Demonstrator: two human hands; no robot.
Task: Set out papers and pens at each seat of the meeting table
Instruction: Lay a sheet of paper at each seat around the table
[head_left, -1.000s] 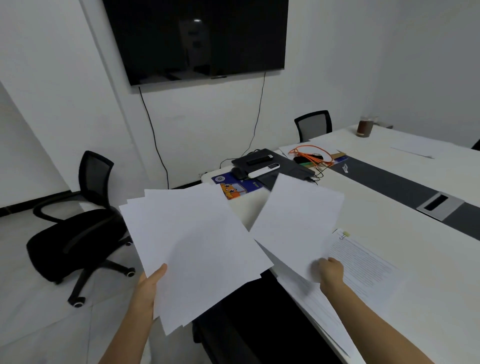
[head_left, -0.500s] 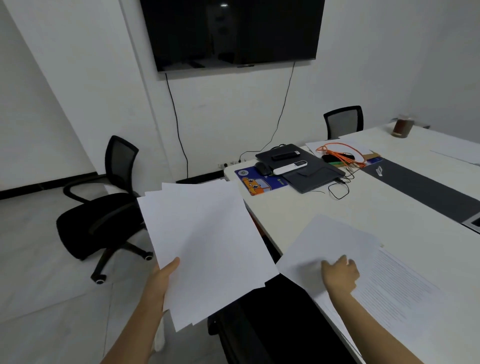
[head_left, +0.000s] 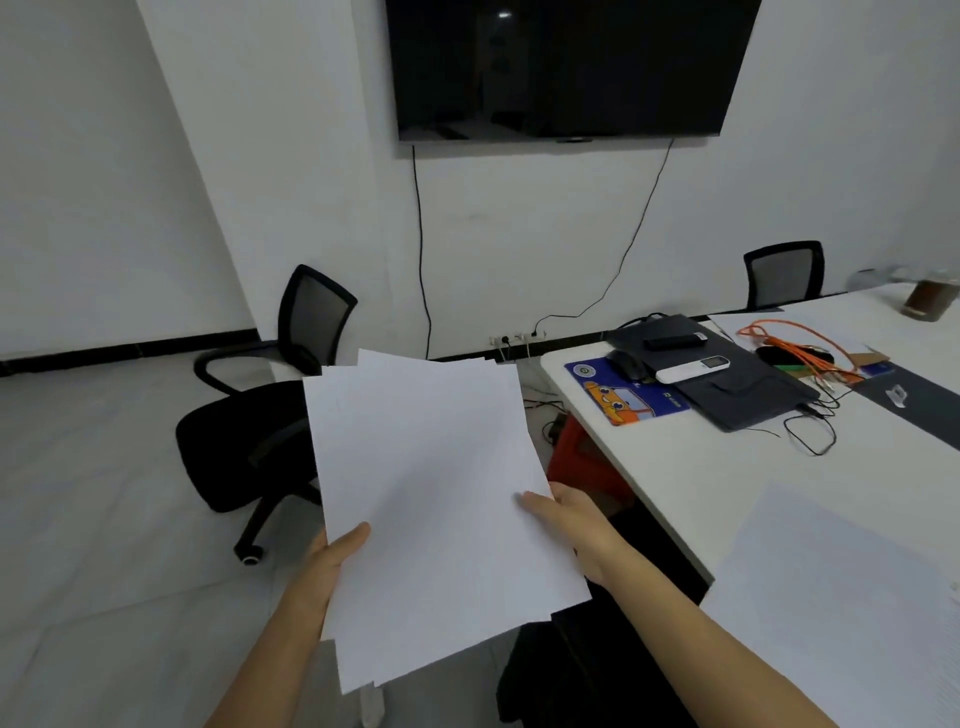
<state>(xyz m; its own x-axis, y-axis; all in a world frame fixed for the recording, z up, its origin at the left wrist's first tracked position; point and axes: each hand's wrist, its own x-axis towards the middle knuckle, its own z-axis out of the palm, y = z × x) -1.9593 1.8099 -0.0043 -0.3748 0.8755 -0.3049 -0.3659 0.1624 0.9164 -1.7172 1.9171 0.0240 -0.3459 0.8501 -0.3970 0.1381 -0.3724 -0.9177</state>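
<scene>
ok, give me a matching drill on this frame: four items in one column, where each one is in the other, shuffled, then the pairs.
1 stack of white paper sheets
2 white remote control
3 black mesh office chair with armrests
4 blue cartoon mouse pad

A on the dark grey laptop sleeve
B at the corner of the white table
C on the floor, apart from the table
D gripped by left hand and right hand

Pairs: 1-D, 2-A, 3-C, 4-B

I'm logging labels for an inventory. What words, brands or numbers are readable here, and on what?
None can be read.
Blue mouse pad: badge and marks blurred.
White remote: display too small.
Sheet on table: nothing legible.
Held papers: blank.
</scene>
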